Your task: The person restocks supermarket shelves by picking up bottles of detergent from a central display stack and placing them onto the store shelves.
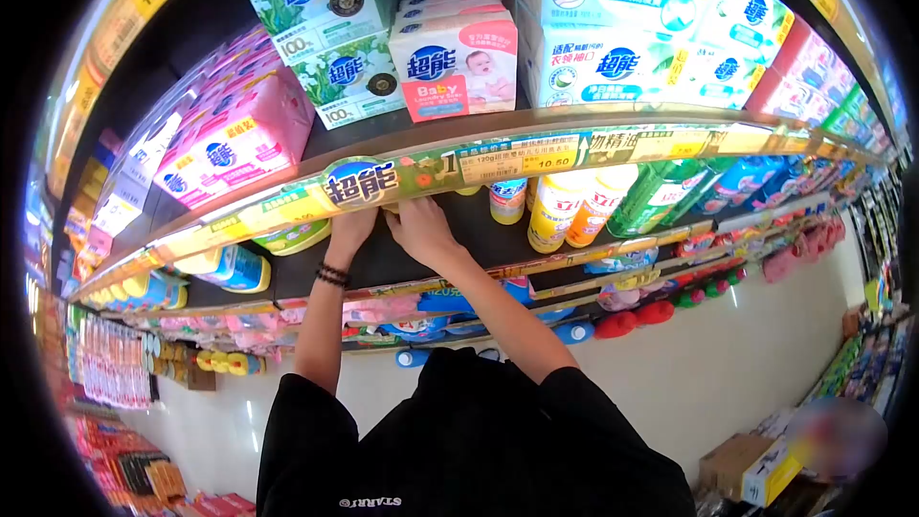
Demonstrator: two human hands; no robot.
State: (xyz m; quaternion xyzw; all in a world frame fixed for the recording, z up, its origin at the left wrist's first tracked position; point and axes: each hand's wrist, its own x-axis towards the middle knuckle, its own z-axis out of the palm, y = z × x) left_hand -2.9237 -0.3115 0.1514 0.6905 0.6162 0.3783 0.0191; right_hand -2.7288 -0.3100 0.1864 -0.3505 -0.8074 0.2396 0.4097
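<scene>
Both of my hands reach in under the upper shelf's price strip [483,172], above the dark lower shelf [383,273]. My left hand [354,228], with a dark bead bracelet [333,275] at the wrist, has its fingers hidden behind the strip. Close beside it, my right hand [423,233] is bent inward, its fingers curled and partly covered by the strip. A bit of yellow shows between the hands, too small to name. To the left lies a green-and-yellow package [292,237]; to the right stands a small bottle with a blue-and-yellow label [507,201].
Above the strip sit pink baby laundry soap boxes [453,67], green soap packs [349,81] and white packs [613,62]. Yellow bottles [553,213] and green bottles [661,196] stand to the right. Cartons [742,464] rest on the floor, lower right.
</scene>
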